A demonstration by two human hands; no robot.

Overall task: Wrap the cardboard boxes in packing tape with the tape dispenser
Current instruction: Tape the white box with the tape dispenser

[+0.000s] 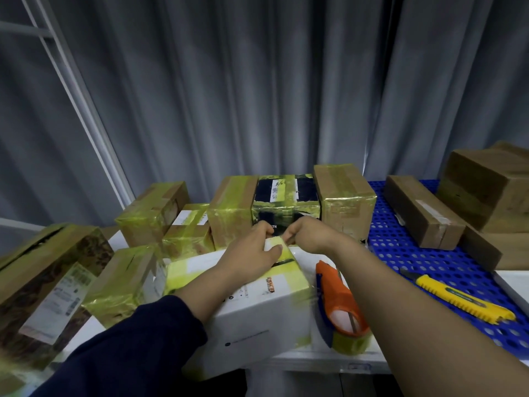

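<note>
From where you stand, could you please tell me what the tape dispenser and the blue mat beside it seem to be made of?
The tape dispenser looks like moulded plastic: smooth, slightly glossy orange shell. The blue mat also seems plastic, possibly rigid: uniform colour, regular holes.

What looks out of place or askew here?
The white cardboard box lies skewed, its near corner seemingly past the front edge of the white table; the orange tape dispenser lies on its side close to that edge.
</note>
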